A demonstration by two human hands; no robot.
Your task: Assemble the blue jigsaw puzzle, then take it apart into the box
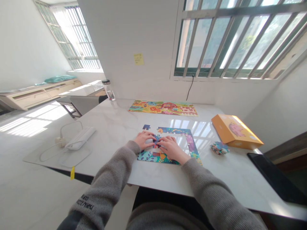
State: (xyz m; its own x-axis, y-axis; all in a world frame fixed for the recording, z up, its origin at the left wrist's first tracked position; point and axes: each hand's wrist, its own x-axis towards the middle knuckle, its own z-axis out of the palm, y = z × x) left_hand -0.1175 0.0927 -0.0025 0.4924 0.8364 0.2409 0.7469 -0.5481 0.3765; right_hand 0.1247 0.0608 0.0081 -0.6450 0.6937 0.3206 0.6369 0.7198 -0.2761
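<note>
A partly assembled jigsaw puzzle [193, 143] lies flat on the white table, mostly a colourful border around a bare middle. My left hand [145, 141] rests over its left side, fingers bent toward the middle. From the right, my right hand [170, 147] reaches in with its fingers curled. Between the fingertips of both hands is a dark blue puzzle piece [156, 138] with some red near it; the fingers partly hide it. A loose dark blue piece [146, 127] lies just beyond my left hand. To the right sits a pile of puzzle pieces [219, 148].
A finished farm-animal puzzle strip [163, 108] lies along the back. An orange box [236, 131] and a black tablet-like slab [273, 175] are at the right. On the left are a white power strip [81, 138] with cables and a clear bottle [109, 90].
</note>
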